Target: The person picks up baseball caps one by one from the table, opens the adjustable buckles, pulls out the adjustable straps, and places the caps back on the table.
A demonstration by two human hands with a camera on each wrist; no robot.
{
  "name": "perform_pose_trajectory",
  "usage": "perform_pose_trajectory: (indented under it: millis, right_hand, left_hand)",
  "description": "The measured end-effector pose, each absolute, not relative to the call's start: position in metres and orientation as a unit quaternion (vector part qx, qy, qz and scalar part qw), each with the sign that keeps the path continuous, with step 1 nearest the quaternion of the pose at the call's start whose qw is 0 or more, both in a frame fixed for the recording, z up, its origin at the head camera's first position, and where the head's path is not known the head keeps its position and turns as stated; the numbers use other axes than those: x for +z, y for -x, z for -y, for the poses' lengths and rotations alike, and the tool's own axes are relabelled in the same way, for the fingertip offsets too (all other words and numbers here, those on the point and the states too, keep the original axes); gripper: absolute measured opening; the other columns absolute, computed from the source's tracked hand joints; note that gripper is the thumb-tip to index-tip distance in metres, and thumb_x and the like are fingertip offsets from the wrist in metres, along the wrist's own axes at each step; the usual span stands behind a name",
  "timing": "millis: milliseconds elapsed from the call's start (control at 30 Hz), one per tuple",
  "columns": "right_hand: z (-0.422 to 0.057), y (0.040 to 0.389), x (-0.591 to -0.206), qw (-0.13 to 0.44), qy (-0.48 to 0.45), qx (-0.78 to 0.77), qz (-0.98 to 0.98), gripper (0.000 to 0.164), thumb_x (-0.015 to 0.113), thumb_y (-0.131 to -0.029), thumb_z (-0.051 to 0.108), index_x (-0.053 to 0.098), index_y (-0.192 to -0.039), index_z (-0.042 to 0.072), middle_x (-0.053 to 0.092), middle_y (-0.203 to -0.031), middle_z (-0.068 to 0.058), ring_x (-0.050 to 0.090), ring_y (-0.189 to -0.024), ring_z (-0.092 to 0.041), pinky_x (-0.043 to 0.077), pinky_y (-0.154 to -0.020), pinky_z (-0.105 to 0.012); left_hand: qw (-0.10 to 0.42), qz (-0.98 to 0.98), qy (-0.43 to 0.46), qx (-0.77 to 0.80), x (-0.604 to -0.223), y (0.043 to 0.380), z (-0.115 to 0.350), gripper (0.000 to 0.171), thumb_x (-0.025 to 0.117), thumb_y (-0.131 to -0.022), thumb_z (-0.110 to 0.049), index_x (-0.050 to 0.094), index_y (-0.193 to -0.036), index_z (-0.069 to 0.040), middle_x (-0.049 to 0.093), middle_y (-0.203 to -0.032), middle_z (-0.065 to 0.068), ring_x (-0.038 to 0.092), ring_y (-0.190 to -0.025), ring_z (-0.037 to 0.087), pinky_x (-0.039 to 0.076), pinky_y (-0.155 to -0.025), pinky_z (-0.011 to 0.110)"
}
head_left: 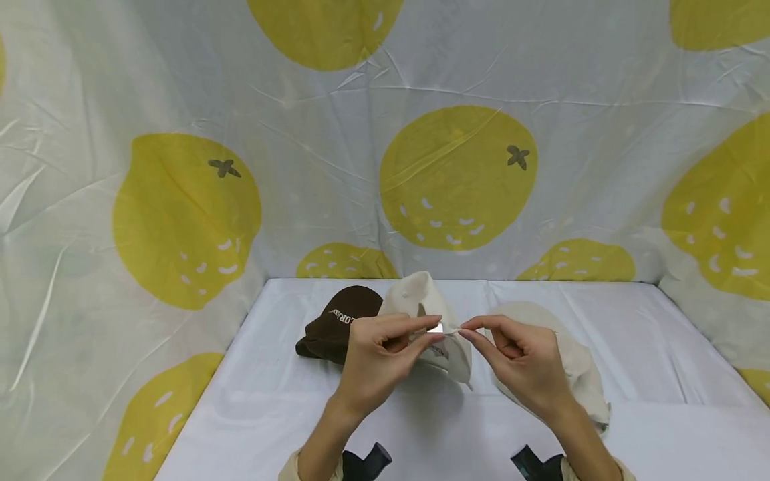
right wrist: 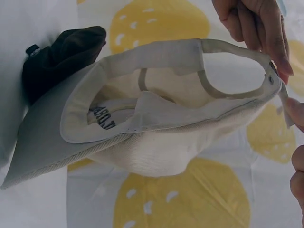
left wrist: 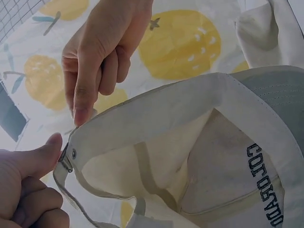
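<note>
Left hand [head_left: 380,354]: pinches buckle [left wrist: 66,162]
Right hand [head_left: 525,354]: pinches strap [right wrist: 287,111]
Strap: sideways, between hands
Cap [head_left: 414,294]: mid-frame, nearer left hand

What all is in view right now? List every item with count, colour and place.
held cap: one, cream, centre, at both hands
strap: one, cream, back of that cap
buckle: one, metallic, on the strap
dark cap: one, dark brown, on the table, left
second pale cap: one, off-white, on the table, right
table cover: one, white, beneath the caps
backdrop: white with yellow fruit prints, behind and beside the table
grid pattern: one, dark lines, top-left of left wrist view
wrist devices: two, black, one per wrist
sleeves: two, beige, bottom edge
left hand: one, pinching at the buckle
right hand: one, pinching the strap's end
</note>
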State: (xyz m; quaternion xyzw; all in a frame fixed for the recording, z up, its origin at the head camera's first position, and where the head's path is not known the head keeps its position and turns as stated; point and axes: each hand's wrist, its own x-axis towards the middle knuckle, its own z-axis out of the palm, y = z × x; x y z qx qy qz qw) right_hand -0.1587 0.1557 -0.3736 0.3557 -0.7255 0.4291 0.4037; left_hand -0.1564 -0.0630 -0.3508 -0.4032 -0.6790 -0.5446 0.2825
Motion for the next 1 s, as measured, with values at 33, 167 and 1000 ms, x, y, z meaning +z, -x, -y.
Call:
perform_pose_trajectory:
  millis: [33, 167, 1000]
  right_hand:
    - [-0.1552, 0.1586, -0.3735, 0.408, -0.358, 0.424, 0.725, 0.025, 0.071, -0.097, 0.037, 0.078, -0.092, 0.013, 0.025, -0.054, 0.008, 0.015, -0.05, 0.002, 0.018, -0.048, -0.009]
    - [-0.1528, 0.158, -0.3726, 0.433, -0.366, 0.398, 0.722, 0.027, 0.07, -0.099, 0.036, 0.078, -0.089, 0.012, 0.026, -0.054, 0.009, 0.016, -0.051, 0.005, 0.018, -0.048, -0.008]
    - [-0.1555, 0.1598, -0.3761, 0.381, -0.376, 0.435, 0.724, 0.016, 0.079, -0.093, 0.023, 0.08, -0.099, 0.009, 0.024, -0.053, 0.007, 0.015, -0.05, 0.0, 0.017, -0.047, -0.01]
  left_hand:
    - [0.294, 0.682, 0.407, -0.532, -0.3504, 0.1558, 0.0624, 0.016, 0.085, -0.082, 0.001, 0.081, -0.098, 0.003, 0.051, -0.053, -0.001, 0.028, -0.053, -0.002, 0.025, -0.048, 0.012]
    - [0.318, 0.696, 0.414, -0.493, -0.3498, 0.1546, 0.0609, 0.017, 0.086, -0.081, 0.0, 0.082, -0.098, 0.002, 0.053, -0.054, -0.003, 0.029, -0.054, -0.002, 0.025, -0.05, 0.009]
    - [0.239, 0.7, 0.392, -0.547, -0.3521, 0.158, 0.0652, 0.006, 0.082, -0.089, -0.006, 0.081, -0.094, -0.005, 0.056, -0.056, -0.001, 0.022, -0.049, -0.007, 0.021, -0.047, 0.006]
